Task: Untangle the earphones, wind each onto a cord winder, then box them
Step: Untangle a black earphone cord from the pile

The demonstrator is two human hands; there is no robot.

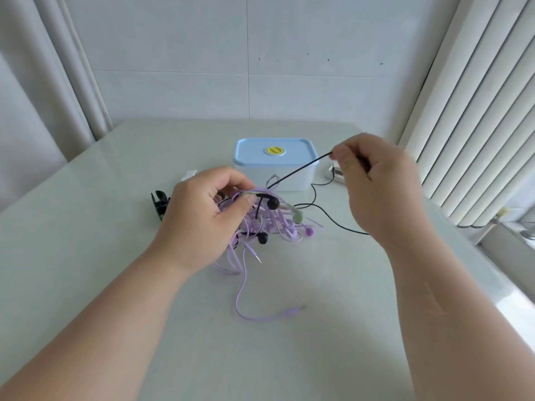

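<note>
Your left hand (202, 209) grips the earphone tangle (269, 224) at table centre, thumb and fingers curled round a bunch of cords at its top. The lower loops lie on the pale table (115, 256).

Tangle makeup:
- The cords are mostly lilac, with thin black ones through them.
- Two black earbuds (272, 203) show, one high and one low.
- A grey-green earbud (298, 217) and a purple earbud (309, 231) sit at the tangle's 3 o'clock edge.
- One lilac lead trails out to 6 o'clock and ends in a lilac jack plug (292, 310) flat on the table.

Your right hand (379, 186), at 2 o'clock from the tangle, pinches a black cable (298, 169) between thumb and forefinger. The cable runs taut from the pinch down into the knot. More black cable lies slack on the table below that hand.

The storage box (275, 175) stands at 12 o'clock of the tangle, its blue lid (254, 151) on. The black cord winder (159, 202) is at 9 o'clock, partly behind your left hand. A small white item (188, 174) at 10 o'clock is mostly hidden. A small silver object (337, 172) just right of the box is half covered by your right hand, so you can't tell what it is.
</note>
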